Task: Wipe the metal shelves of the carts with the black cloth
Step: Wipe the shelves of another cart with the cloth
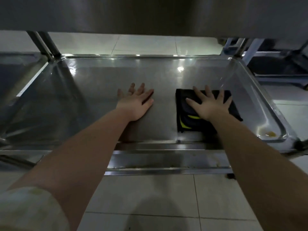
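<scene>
head view, looking down into a lower metal shelf (103,77) of a cart, beneath the underside of an upper shelf (150,14). the right hand (210,104) lies flat with fingers spread on the black cloth (188,120), a folded pad with yellow-green stripes, which sits on the right half of the shelf floor, nearer the front rim (166,145) than the back. the spread palm covers much of the pad, presumably so that pressure falls evenly and the cloth slides as one piece instead of bunching. the left hand (135,104) rests bare on the shelf floor just left of centre, fingers straight and loosely fanned, holding nothing; it likely serves as a brace while the person leans in under the upper shelf. the two hands are apart, with a strip of bare steel between them. a yellowish spot (270,133) sits in the front right corner of the shelf, apart from the cloth; whether it is residue or a reflection cannot be told. the shelf has raised sloping walls, so the corners probably call for the cloth's edge to be worked in. a tiled floor (150,197) lies below, and part of another cart (275,64) stands at right. a pale sleeve (30,209) shows on the left arm.
</scene>
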